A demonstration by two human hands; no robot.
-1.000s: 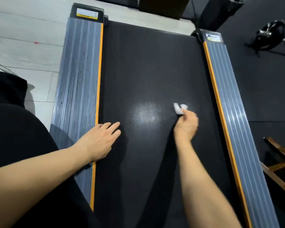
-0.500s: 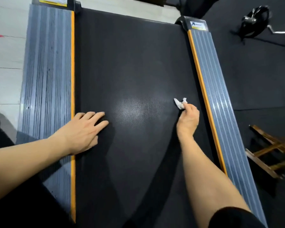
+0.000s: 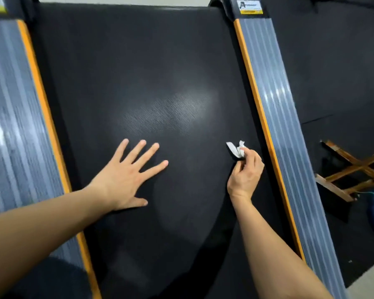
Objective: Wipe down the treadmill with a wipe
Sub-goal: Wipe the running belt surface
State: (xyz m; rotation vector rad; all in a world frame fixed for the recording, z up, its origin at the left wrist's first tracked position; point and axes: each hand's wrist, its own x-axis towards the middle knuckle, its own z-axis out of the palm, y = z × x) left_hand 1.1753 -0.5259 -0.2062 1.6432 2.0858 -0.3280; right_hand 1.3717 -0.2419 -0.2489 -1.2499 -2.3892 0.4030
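Left hand (image 3: 125, 178) flat, fingers spread, on the black textured treadmill belt (image 3: 138, 72). Right hand (image 3: 245, 173) pinches a crumpled white wipe (image 3: 235, 149) against the belt, near the grey ribbed, orange-edged right side rail (image 3: 276, 126).

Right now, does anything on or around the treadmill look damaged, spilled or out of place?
Nothing on the treadmill belt stands out; the pale patch is glare. Beside the right side rail, a wooden frame lies on the dark floor.
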